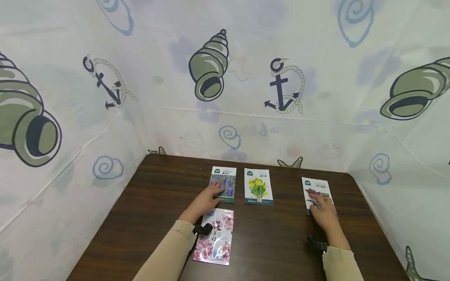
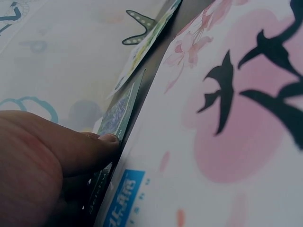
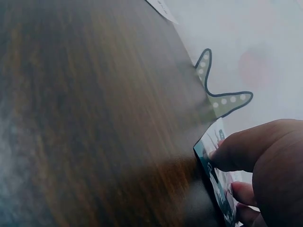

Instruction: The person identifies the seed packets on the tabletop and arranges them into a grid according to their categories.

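Fingers of the left hand (image 1: 207, 199) lie fairly straight, pressing flat on the lower part of the lavender seed packet (image 1: 225, 182), thumb at its near edge. Right hand (image 1: 323, 212) rests on the purple-leaf seed packet (image 1: 314, 186), thumb tip at its corner; whether those fingers curl under, I cannot tell. Just below the left wrist lies the pink blossom packet (image 1: 218, 244). Between both hands, untouched, sits the yellow flower packet (image 1: 258, 186) on the dark wooden table (image 1: 147, 210).
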Tool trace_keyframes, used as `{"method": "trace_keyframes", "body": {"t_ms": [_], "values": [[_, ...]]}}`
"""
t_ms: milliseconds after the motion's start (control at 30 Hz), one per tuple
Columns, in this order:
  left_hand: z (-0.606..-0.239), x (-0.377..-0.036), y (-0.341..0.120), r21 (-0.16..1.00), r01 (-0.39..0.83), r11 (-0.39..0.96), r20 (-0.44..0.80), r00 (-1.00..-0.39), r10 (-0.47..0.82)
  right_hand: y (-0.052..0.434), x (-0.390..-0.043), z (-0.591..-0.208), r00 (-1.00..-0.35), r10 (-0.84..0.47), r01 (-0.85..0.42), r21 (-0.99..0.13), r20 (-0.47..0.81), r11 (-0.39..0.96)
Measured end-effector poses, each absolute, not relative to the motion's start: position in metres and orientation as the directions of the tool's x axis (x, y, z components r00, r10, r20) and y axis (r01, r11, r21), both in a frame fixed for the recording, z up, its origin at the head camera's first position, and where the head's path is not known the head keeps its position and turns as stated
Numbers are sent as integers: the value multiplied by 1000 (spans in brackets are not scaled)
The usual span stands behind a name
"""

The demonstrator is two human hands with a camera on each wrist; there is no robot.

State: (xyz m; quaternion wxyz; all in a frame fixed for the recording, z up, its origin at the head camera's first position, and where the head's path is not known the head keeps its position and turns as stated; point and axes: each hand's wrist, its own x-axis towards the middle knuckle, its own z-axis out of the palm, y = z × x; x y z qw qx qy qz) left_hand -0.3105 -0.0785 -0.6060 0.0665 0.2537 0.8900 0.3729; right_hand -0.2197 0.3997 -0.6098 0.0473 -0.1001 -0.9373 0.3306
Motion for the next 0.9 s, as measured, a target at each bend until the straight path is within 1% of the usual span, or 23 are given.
{"method": "trace_keyframes", "body": {"t_ms": [200, 400, 500, 767, 900], "values": [[-606, -311, -78, 691, 392, 607, 58, -867, 495, 394, -214, -609, -979, 204, 173, -626, -22, 760], [-606, -310, -78, 698, 401, 594, 73, -864, 498, 385, -204, -611, -979, 201, 148, -606, 20, 782], [-605, -310, -78, 689, 395, 608, 59, -866, 496, 380, -198, -611, -981, 195, 146, -595, 18, 790], [-605, -311, -76, 706, 386, 594, 69, -872, 484, 368, -181, -603, -985, 169, 126, -557, 26, 821], [-606, -312, -76, 696, 387, 605, 64, -873, 484, 363, -171, -600, -989, 148, 116, -539, 16, 834]]}}
